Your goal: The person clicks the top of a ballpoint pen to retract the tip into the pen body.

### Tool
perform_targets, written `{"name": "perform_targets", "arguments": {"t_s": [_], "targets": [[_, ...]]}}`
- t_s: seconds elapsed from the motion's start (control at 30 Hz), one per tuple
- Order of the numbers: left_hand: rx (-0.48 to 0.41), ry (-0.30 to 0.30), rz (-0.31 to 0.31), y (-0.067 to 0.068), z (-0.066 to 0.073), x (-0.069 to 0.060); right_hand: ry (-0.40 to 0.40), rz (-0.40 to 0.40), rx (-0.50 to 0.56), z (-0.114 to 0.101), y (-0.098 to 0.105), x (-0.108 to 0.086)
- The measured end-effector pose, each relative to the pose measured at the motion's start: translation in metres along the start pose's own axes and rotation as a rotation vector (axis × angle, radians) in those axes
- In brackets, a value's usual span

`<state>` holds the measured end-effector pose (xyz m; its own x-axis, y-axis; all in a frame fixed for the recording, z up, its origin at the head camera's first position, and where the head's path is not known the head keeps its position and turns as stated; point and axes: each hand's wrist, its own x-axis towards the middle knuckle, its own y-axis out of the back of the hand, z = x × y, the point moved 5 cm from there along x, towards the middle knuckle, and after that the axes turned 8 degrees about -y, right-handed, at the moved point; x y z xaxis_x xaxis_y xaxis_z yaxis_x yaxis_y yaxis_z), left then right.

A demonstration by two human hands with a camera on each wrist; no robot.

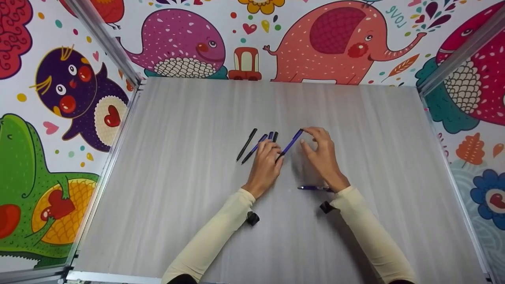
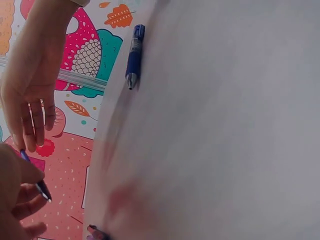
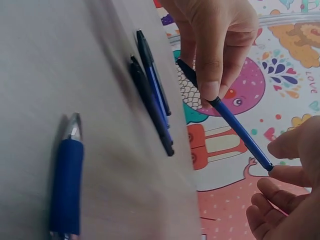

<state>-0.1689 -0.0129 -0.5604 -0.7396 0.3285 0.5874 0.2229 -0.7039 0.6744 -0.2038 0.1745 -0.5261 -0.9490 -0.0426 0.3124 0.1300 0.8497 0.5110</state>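
One slim, blue-barrelled pen with black ends point(image 1: 292, 142) is held up off the tabletop point(image 1: 177, 177), slanting between the two hands. It should be light and stiff; the smooth, probably plastic barrel could roll or slip under a loose touch. The dark lower section, where the left hand point(image 1: 266, 167) pinches it between thumb and fingers, looks the surest place to take hold. The right hand point(image 1: 323, 156) has its fingers spread and loosely bent, one fingertip touching the pen's far end, the thumb just clear.

Beside the left hand lies a narrow, all-black stick pen point(image 1: 246, 144), and next to it a blue-and-black pen point(image 1: 254, 149); more pen ends show past the fingers. Near the right wrist, a thicker dark-blue pen with a silvery conical tip point(image 3: 67, 185) would likely fill the fingers better. The tabletop is matt grey with streaky, wood-like grain; both sleeves are smooth, cream, close-fitting cloth.
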Motion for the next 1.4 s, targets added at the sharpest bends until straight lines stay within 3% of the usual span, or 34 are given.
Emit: {"name": "perform_targets", "arguments": {"t_s": [0.53,0.97,1.1,1.3,1.4], "targets": [[-0.272,0.028,0.021,0.006,0.013,0.006,0.111,0.076,0.004,-0.027,0.018,-0.002],[-0.365,0.047,-0.02,0.008,0.021,0.008,0.144,0.009,0.101,-0.048,0.02,-0.004],[-0.459,0.12,-0.054,0.008,0.019,0.008,0.134,-0.068,0.176,-0.051,0.018,-0.006],[-0.731,0.315,-0.121,0.006,0.012,0.005,0.099,-0.223,0.291,-0.051,0.015,-0.008],[-0.817,0.365,-0.153,0.005,0.01,0.005,0.081,-0.272,0.334,-0.051,0.014,-0.009]]}}
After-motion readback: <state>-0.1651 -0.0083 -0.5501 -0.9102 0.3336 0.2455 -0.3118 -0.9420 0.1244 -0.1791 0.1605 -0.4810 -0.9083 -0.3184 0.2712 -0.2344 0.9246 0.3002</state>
